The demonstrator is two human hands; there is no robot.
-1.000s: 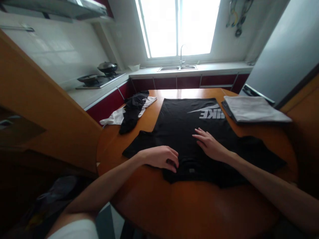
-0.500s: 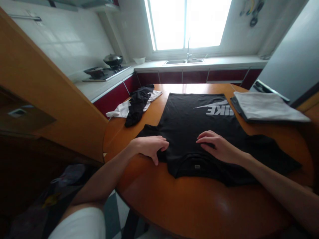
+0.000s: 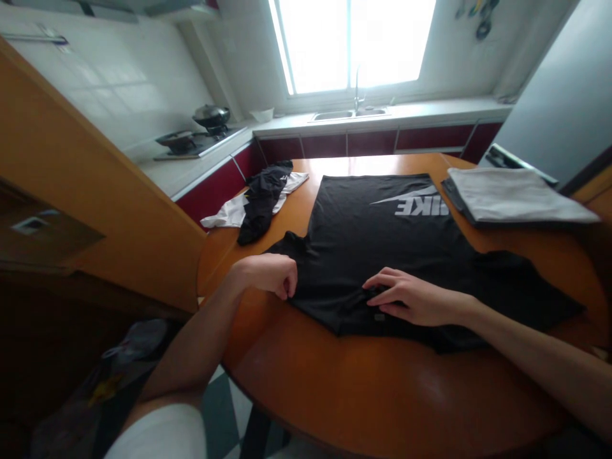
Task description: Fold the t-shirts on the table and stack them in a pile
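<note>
A black T-shirt [image 3: 373, 242] with a pale printed logo lies spread on the round wooden table [image 3: 382, 389], its neckline towards me. My left hand [image 3: 270, 274] is closed on the edge of the sleeve at the shirt's left side, fingers pinched together. Resting on the fabric near the collar, my right hand [image 3: 411, 296] has its fingers apart and slightly bent. Small folds gather in the cloth by its fingertips.
Crumpled black and white clothes [image 3: 265, 197] lie at the table's far left. Folded white and dark garments [image 3: 516, 197] are stacked at the right. Behind the table are a counter with a sink [image 3: 351, 115] and a stove with pans [image 3: 210, 118].
My left hand has moved left and closed on the sleeve, whose cloth is now pulled straighter. My right hand has shifted left and towards me, down onto the shirt near the collar.
</note>
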